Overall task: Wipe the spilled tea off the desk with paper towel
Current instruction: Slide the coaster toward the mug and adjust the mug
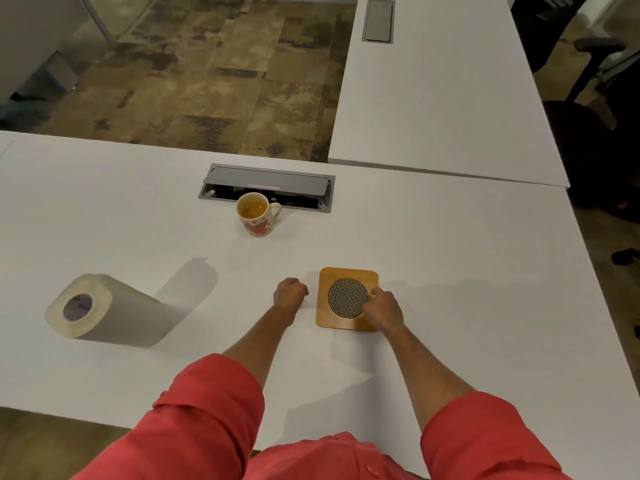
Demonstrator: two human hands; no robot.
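You are looking at a moderately lit scene with a warm, yellowish cast. The matte white desk top reads evenly bright with no hard glare. Light seems to come from your near left: the lying roll of white paper towel throws a soft grey shadow up and to the right. Faint shadows trail from your forearms too. The wide-angle lens bends the desk edges near the borders. Detail is slightly soft and compressed throughout, and the black office chairs at the upper right sink into murky darkness.
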